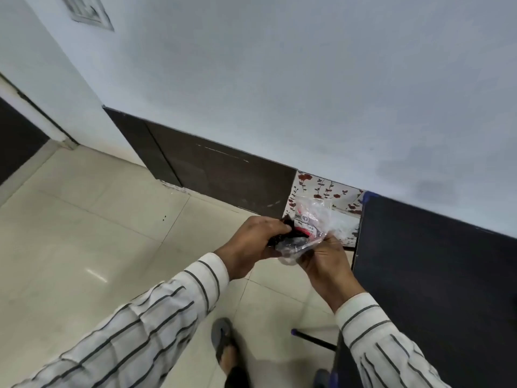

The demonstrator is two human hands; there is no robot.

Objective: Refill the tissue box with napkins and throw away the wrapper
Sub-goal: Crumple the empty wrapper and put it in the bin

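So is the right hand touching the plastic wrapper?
Touching. The head view shows the right hand with its fingers pinching the crinkled wrapper from below.

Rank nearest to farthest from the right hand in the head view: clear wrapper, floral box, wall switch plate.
1. clear wrapper: held by the right hand, at its fingertips.
2. floral box: just beyond the wrapper, against the wall beside the dark table.
3. wall switch plate: far upper left on the wall.
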